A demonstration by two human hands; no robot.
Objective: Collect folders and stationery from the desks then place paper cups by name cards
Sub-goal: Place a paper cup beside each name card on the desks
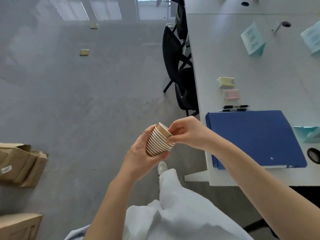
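Grey floor beside a white desk (225,66) carrying a blue folder (254,137), two black pens (233,108), sticky-note pads (226,82) and a teal name card (252,38). The left hand (140,153) wraps a stack of brown paper cups (159,142) held over the floor; the right hand (187,132) pinches the top cup (164,129), fingers closed on its rim

Two pens (235,106), three name cards (253,38)

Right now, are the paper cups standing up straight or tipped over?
Tipped. The stack of paper cups leans sideways in the left hand, with its open rim pointing up toward the desk, while the right hand pinches the top cup.
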